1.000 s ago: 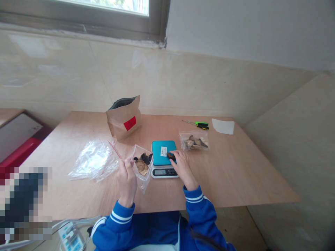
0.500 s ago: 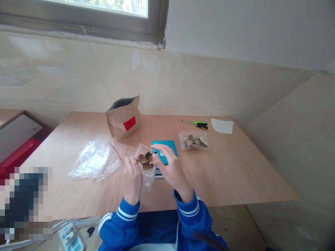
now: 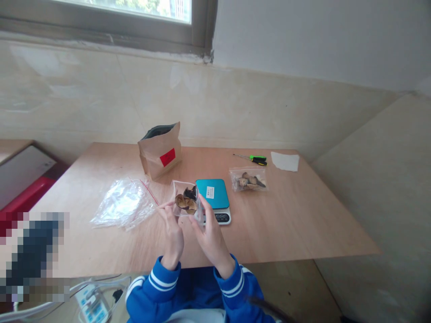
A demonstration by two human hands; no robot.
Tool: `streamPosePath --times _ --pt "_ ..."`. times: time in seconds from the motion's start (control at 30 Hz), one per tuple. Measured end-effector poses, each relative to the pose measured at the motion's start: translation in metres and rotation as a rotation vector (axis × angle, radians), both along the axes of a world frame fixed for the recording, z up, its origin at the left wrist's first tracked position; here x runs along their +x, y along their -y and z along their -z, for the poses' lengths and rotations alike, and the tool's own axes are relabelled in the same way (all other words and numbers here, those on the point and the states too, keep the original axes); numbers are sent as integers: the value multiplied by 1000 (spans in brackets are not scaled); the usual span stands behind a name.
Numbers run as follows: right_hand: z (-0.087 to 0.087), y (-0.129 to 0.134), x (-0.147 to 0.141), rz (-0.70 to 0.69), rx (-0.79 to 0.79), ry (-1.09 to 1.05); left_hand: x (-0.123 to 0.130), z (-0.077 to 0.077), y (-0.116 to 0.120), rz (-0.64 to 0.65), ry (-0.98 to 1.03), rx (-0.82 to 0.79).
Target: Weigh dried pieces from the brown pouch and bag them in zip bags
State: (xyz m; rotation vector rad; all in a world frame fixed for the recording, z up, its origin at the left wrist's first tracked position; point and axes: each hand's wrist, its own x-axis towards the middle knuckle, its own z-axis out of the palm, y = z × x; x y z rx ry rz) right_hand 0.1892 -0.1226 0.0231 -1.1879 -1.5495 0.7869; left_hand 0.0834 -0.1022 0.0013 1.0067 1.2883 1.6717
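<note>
A clear zip bag point(image 3: 178, 186) with brown and black dried mushroom pieces point(image 3: 186, 202) in it is held up between my two hands, above the table. My left hand point(image 3: 172, 234) supports it from the left side, its fingertips partly behind the plastic. On the right side, my right hand point(image 3: 211, 237) grips the bag between thumb and fingers. Just behind and to the right lies a digital kitchen scale point(image 3: 220, 193) with a teal top and a white label; its front left corner is hidden by the bag and my right hand.
A brown paper pouch point(image 3: 151, 154) with a red label stands open at the back left. Loose clear zip bags point(image 3: 121, 204) lie left. A filled zip bag point(image 3: 249, 180), a green-black screwdriver point(image 3: 257, 159) and white paper point(image 3: 285, 161) are right. A power strip point(image 3: 92, 303) sits below.
The bag has been turned, so its mushroom pieces show more fully. My right hand has moved down and left, from the bag's top to its right side, uncovering the scale.
</note>
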Motion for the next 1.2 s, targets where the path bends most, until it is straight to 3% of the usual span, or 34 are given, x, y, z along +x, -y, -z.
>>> streamPosePath --times 0.1,0.2,0.3,0.5,0.63,0.8,1.0,1.13,1.2 --pt "-9 0 11 -5 16 -160 -2 -14 9 58 -99 150" --pt "-22 5 22 18 50 -258 -12 -22 10 13 -261 247" --pt "-33 11 30 0 63 -295 -24 -28 4 -38 -266 212" --pt "-34 18 41 -83 -3 -304 -38 -42 1 61 -283 147" --pt "-32 17 44 -55 24 -316 -32 -43 5 26 -182 103" --pt "-42 17 46 -40 99 -77 -17 -37 11 70 -220 98" --pt "-49 21 51 81 149 -219 -18 -53 14 -363 -241 175" --pt "-50 25 51 89 92 -299 -26 -61 16 -364 -277 223" --pt "-53 25 52 86 54 -299 -29 -60 17 -305 -326 246"
